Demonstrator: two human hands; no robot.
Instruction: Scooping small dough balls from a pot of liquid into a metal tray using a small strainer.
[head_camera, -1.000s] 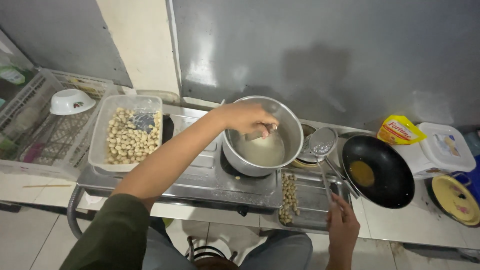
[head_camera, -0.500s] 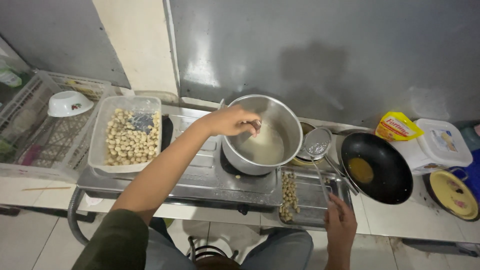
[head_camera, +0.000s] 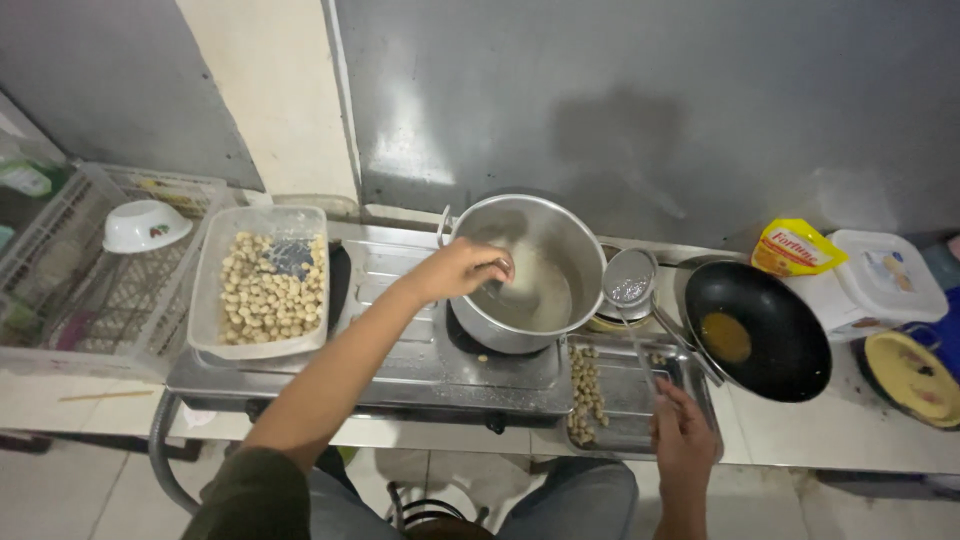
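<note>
At the left, a clear plastic tub (head_camera: 262, 282) of small pale round balls sits on the steel stove (head_camera: 400, 350). In the middle, the left hand (head_camera: 462, 270) reaches over the rim of the steel pot (head_camera: 528, 270), fingers pinched together on something too small to tell. The pot looks rigid, smooth, probably hot, best gripped at its side handle. At the near right, the right hand (head_camera: 682, 440) closes on the thin wire handle of a light mesh skimmer (head_camera: 630, 282), beside a black pan (head_camera: 757, 330).
</note>
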